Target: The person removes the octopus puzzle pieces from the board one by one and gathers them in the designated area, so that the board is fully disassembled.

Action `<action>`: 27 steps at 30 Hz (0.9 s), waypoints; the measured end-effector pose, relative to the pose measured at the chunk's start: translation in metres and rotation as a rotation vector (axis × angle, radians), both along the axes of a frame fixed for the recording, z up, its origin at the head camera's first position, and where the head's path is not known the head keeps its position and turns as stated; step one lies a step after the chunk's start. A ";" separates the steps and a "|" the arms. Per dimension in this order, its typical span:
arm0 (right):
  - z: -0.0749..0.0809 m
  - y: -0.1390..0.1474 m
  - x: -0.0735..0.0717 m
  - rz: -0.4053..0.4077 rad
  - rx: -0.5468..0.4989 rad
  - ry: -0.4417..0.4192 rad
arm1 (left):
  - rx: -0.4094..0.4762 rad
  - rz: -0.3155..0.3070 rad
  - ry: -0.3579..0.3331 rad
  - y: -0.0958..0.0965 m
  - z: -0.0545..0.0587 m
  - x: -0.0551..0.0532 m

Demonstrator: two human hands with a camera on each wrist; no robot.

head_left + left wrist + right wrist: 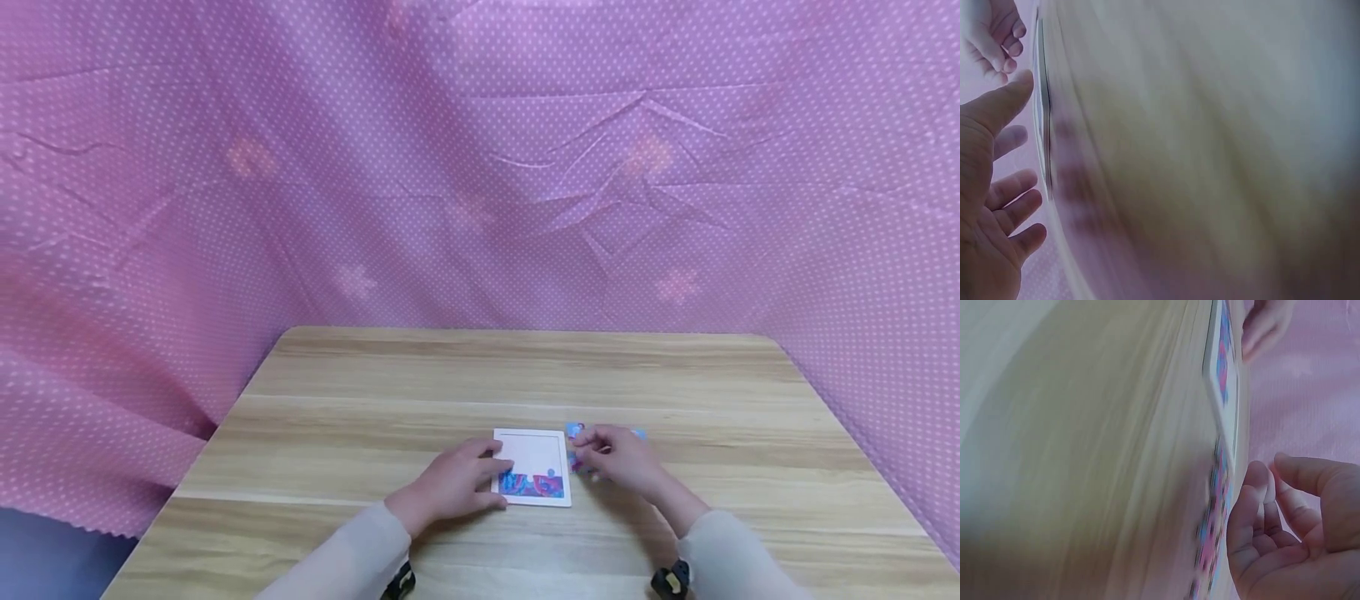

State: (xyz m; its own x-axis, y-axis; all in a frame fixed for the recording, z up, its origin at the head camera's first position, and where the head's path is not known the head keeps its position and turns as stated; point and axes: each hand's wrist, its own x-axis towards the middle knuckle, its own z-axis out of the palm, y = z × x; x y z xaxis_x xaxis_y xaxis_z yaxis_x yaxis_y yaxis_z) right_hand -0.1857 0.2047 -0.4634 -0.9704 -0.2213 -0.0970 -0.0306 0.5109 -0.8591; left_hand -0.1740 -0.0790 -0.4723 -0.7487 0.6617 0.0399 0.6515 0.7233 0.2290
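Note:
A square white puzzle tray (531,451) lies on the table, its bottom strip filled with blue, pink and purple jigsaw pieces (536,485). My left hand (461,479) rests at the tray's left side, fingers spread, with some fingertips over the frame. Just right of the tray, my right hand (618,457) hovers over loose jigsaw pieces (1211,528), partly hiding them in the head view. Its fingers (1244,515) bend loosely and the thumb (1304,472) comes close to the fingertips; no piece shows between them.
The wooden table (375,375) reaches well past the tray on every side. A pink dotted cloth (480,167) hangs behind it and along both sides. Dark straps circle both wrists.

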 end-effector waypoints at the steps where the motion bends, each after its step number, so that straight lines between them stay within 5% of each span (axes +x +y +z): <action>1: 0.000 -0.005 0.000 0.013 0.009 0.006 | 0.001 0.006 -0.004 -0.002 0.000 -0.001; 12: 0.003 -0.058 0.002 0.183 -0.010 0.015 | 0.021 0.006 -0.024 -0.012 0.001 -0.013; 27: -0.009 -0.078 0.008 0.210 0.096 0.061 | 0.020 -0.016 -0.048 -0.013 -0.003 -0.016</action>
